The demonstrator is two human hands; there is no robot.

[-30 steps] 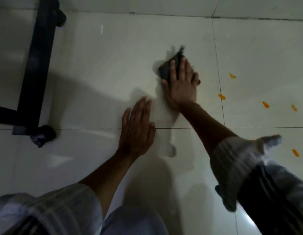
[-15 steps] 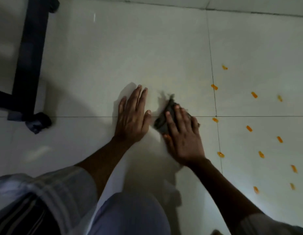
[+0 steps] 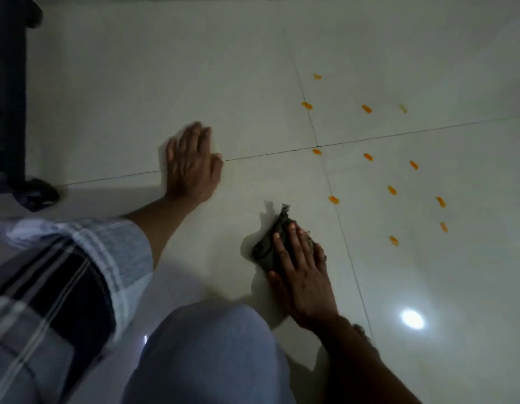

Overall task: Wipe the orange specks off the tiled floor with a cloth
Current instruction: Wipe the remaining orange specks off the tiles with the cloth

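While the earlier views had the cloth farther out on the tiles, it now sits nearer the person, at the near side of the visible floor.

Tiled floor (image 3: 113, 91): pale, glossy; two grout lines cross right of centre. A bright light reflection lies toward the near right corner of the visible floor.

Dark furniture frame (image 3: 8, 91): along the far left edge, ending in a dark foot (image 3: 37, 193) on the floor. It shows less of itself than a second ago.

Knee (image 3: 206, 354): in light fabric, at the near edge, centre.

Plaid sleeve (image 3: 69, 275): left forearm, near left.

Left hand (image 3: 191, 164): flat on the floor, palm down, fingers together and stretched out, holding nothing. It lies across the crosswise grout line as before; half a second ago it was just beside the cloth, now it is well apart from it.

Right hand (image 3: 299, 272): spread flat, pressing down on the cloth, fingers laid over it rather than curled round it.

Cloth (image 3: 267, 246): dark, crumpled, frayed tip pointing away; left of the lengthwise grout line, near the closest speck.

Orange specks (image 3: 366, 108): about a dozen, scattered right of the lengthwise grout line, some on it; more are in view than a second ago.
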